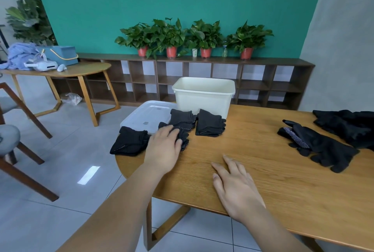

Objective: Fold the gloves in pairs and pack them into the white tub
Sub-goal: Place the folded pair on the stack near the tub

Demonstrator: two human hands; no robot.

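Wooden table [263, 170]. White tub [202, 97], 12 o'clock. Loose black gloves [323, 146], 3 o'clock. Folded pairs [209, 125], 11 o'clock. Our left hand [165, 146] presses one, fingers straight. Right hand [232, 182] lies flat, holding nothing. We should flatten the creases before lifting.

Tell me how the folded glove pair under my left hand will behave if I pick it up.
Probably floppy: the folded glove pair looks like soft knit, so it may unfold unless the left hand pinches all layers. Likely light: it lies thin and flat on the table. The white grip dots at its edge suggest it won't slip easily.
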